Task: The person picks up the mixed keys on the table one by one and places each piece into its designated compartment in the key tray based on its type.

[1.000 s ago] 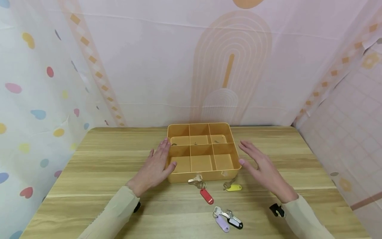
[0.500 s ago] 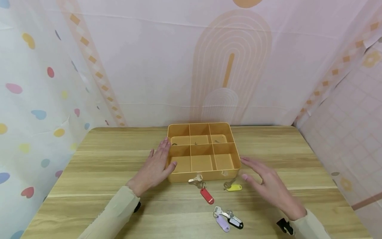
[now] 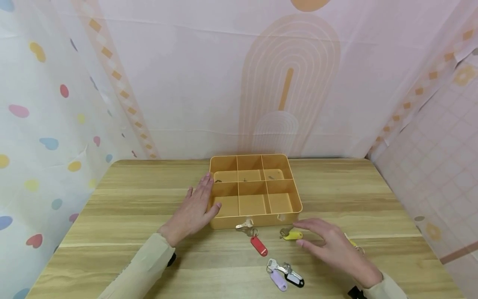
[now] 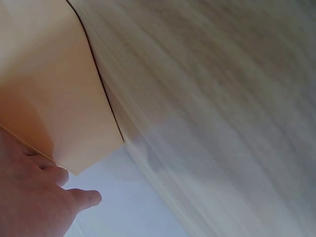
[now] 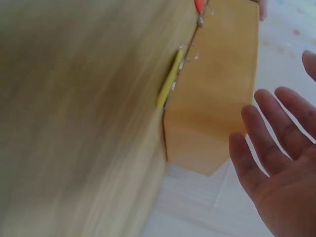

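A yellow-orange box (image 3: 257,222) with six-part dividers, several compartments in all, stands mid-table. My left hand (image 3: 192,214) rests along its left wall with fingers straight and thumb over the rim; the left wrist view shows the fingertips (image 4: 57,175) at the rim. My right hand (image 3: 332,249), fingers loosely bent and holding nothing, hovers right beside a key with a yellow tag (image 3: 293,235) at the box's front. Left of that lies a key with a red tag (image 3: 259,246). Nearer are keys with a lilac tag (image 3: 278,280) and a black-edged tag (image 3: 295,279).
Small dark items, mostly hidden, show in the back compartments. Another yellow tag (image 3: 349,240) with a ring lies partly behind my right hand. The wooden table (image 3: 149,187) meets a patterned cloth backdrop (image 3: 194,91) behind the box.
My right hand has left the box's right side and come down and nearer, to beside the yellow tag. My left hand and the box have stayed put.
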Demonstrator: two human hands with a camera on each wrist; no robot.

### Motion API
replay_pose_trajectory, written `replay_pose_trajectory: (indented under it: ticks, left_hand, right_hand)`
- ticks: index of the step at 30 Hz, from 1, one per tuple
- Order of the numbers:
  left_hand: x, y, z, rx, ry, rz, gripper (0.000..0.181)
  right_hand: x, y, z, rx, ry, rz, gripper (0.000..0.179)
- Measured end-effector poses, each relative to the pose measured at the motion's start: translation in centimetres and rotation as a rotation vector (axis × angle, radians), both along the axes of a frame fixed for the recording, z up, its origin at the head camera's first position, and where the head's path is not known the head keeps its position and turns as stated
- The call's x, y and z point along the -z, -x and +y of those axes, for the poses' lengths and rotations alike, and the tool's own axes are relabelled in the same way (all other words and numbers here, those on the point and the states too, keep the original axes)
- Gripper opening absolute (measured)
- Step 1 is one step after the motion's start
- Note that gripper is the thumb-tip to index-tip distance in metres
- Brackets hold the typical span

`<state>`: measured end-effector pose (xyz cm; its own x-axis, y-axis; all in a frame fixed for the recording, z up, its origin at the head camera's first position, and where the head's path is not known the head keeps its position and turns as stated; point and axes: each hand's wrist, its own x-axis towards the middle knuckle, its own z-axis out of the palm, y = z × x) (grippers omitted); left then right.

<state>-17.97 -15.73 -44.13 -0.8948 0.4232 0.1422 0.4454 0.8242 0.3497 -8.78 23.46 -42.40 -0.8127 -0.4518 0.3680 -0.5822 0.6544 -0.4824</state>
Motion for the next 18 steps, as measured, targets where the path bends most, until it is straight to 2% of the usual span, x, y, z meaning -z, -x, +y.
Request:
replay_pose_trajectory:
  ticks: [10, 15, 18]
  left_hand:
    - [0.0, 0.0, 0.0, 0.0, 0.001, -0.001, 0.081]
    - [0.1, 0.0, 0.0, -0.001, -0.006, -0.008, 0.081]
    - [0.1, -0.1, 0.0, -0.001, -0.006, -0.01, 0.082]
  right_hand:
    - [0.7, -0.6, -0.2, -0.08, -0.065, -0.221, 0.041]
    - [1.2, -0.8, -0.2, -0.144, -0.128, -0.253, 0.04]
    - [1.6, -0.9, -0.3, -0.173, -0.152, -0.301, 0.037]
